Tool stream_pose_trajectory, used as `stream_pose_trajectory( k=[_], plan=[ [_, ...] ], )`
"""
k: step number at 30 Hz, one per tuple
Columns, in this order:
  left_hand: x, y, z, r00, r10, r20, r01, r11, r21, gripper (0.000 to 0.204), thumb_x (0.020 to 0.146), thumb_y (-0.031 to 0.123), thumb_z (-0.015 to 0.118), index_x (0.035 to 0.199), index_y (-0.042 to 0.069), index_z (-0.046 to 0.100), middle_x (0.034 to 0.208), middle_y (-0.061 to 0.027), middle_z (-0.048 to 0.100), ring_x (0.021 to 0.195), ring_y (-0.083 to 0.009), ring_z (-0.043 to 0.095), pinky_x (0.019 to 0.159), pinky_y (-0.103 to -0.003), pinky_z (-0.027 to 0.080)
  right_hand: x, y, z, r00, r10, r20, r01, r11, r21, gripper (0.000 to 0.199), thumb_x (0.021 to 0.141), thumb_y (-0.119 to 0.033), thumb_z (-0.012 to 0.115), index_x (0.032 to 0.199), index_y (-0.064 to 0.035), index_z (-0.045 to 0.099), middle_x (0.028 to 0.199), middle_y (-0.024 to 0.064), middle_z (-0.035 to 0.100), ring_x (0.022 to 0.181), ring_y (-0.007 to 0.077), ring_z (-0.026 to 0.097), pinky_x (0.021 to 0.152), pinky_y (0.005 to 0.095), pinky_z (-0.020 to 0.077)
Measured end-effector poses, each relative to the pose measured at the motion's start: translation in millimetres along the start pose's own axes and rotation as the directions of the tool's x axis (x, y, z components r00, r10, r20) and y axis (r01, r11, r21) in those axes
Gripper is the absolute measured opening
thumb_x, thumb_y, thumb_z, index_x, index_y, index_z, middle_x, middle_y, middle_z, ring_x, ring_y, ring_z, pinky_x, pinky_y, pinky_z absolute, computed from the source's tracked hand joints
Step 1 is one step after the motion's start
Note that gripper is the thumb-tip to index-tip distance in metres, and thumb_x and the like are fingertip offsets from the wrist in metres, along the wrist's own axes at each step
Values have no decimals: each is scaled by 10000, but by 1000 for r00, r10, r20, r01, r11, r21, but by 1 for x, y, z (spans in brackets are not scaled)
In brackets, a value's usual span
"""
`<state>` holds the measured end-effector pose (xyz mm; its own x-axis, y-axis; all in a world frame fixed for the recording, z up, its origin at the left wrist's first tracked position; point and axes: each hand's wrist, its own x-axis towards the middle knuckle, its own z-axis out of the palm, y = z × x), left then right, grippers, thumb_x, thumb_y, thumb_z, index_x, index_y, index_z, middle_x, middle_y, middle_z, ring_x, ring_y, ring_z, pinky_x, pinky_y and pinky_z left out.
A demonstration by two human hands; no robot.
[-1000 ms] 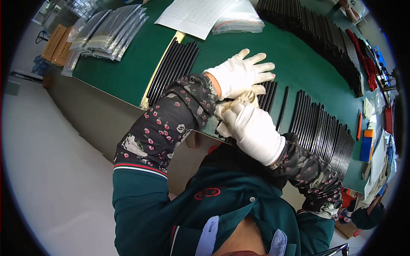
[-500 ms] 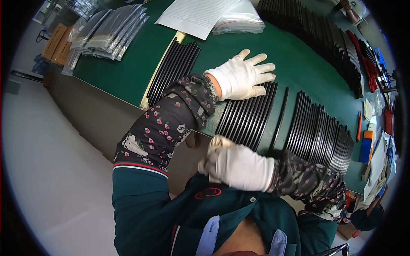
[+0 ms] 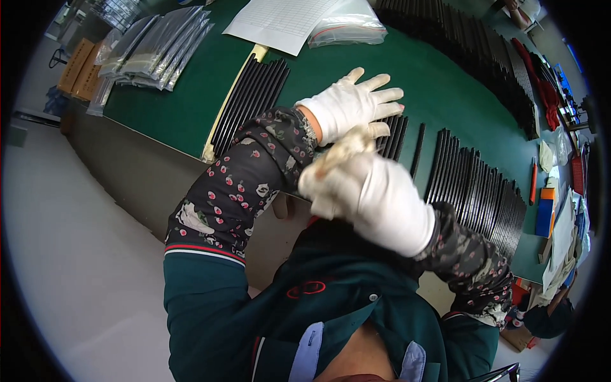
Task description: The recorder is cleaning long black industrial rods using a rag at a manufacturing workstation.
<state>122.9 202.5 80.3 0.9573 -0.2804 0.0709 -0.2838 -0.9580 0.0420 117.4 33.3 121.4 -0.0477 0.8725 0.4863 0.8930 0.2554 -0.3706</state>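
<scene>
My left hand [image 3: 350, 105], in a white glove, lies flat with spread fingers over the upper end of a row of black rods [image 3: 396, 137]. Balled in my right hand [image 3: 388, 200], also gloved, is a crumpled off-white cloth [image 3: 350, 145], blurred by motion. That hand passes over the same row, just below the left hand, and hides much of it. One lone black rod [image 3: 418, 149] lies to the right of the row. Beyond it a wider batch of black rods [image 3: 471, 184] lies side by side. A further group of rods [image 3: 251, 95] rests left of my left hand.
A pale strip [image 3: 208, 151] borders the left group of rods. Bagged stock [image 3: 156, 54] is stacked at far left. A printed sheet [image 3: 273, 25] and clear bags [image 3: 349, 25] lie behind. A long bank of rods [image 3: 458, 51] curves along the far right, near a red pen-like tool [image 3: 533, 181].
My right hand has moved up and forward with the cloth, from the table's near edge onto the rods by my left hand. The left hand stays spread over the row.
</scene>
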Motion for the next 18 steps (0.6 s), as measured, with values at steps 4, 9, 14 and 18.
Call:
stream_pose_trajectory(
  k=[4, 9, 14, 18],
  plan=[
    [2, 1, -1, 999, 29, -21, -29, 1000, 3, 503, 934, 405, 504, 1363, 145, 474, 1494, -42, 358, 1402, -280, 295, 1136, -517, 247, -5, -12, 13, 935, 68, 348, -21, 990, -138, 154, 824, -200, 616, 936, -94, 606, 815, 55, 591, 708, 234, 617, 604, 334, 517],
    [0, -1, 1, 999, 11, -38, -10, 1000, 14, 503, 927, 401, 518, 1359, 147, 478, 1489, -49, 363, 1397, -289, 302, 1133, -532, 243, 1, -16, 2, 985, -45, 164, 51, 998, -33, 173, 844, -239, 599, 903, -77, 592, 830, 66, 588, 718, 222, 624, 608, 324, 518],
    [5, -2, 1, 999, 31, -16, -30, 1000, 6, 513, 928, 402, 514, 1371, 148, 462, 1485, -51, 367, 1398, -293, 299, 1134, -536, 240, -4, -7, 25, 961, -13, 275, 65, 981, -182, 203, 813, -243, 602, 886, -54, 605, 814, 87, 585, 803, 274, 611, 672, 371, 501],
    [0, -1, -1, 999, 20, -27, -19, 1000, 11, 505, 934, 395, 508, 1373, 148, 461, 1489, -54, 360, 1400, -294, 294, 1134, -529, 241, 6, -27, 0, 949, -141, 280, 151, 989, -14, 194, 808, -207, 596, 967, -97, 612, 804, 58, 569, 783, 238, 615, 651, 345, 506]
  ],
)
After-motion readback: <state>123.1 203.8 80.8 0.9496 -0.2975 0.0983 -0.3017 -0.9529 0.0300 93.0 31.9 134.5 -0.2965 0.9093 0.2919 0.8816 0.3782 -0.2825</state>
